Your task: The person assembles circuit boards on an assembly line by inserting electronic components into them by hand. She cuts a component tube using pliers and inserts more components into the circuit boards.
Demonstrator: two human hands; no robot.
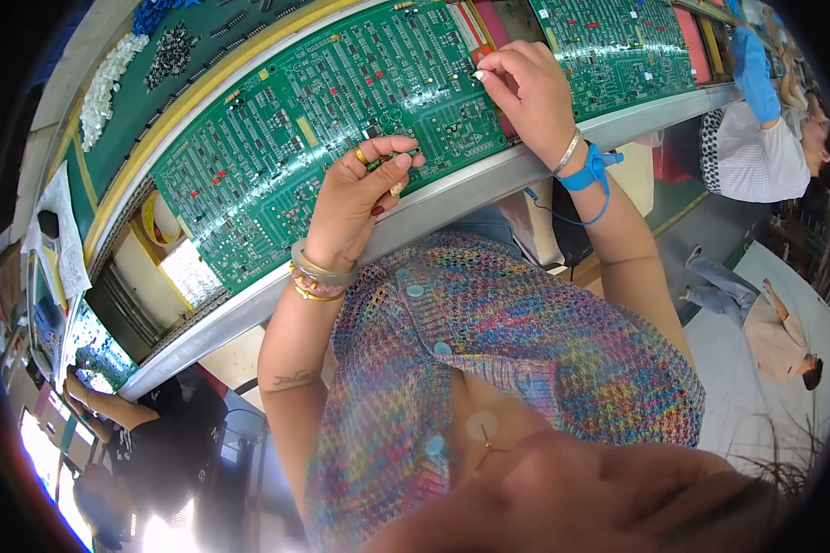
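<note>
A long green circuit board filled with small components lies across the metal rail in front of me. My left hand is over the board's near edge, thumb and forefinger almost together and the other fingers curled around small pale pieces. Their exact kind is too small to make out. Farther right, my right hand pinches a small white piece just above the board's right end. Around my right wrist is a blue wrist strap with a cord.
A second green board lies to the right. On the green bench at the far left are a heap of white parts, a pile of dark parts and rows of black chips. The metal rail runs along the near side. Other people are at both sides.
</note>
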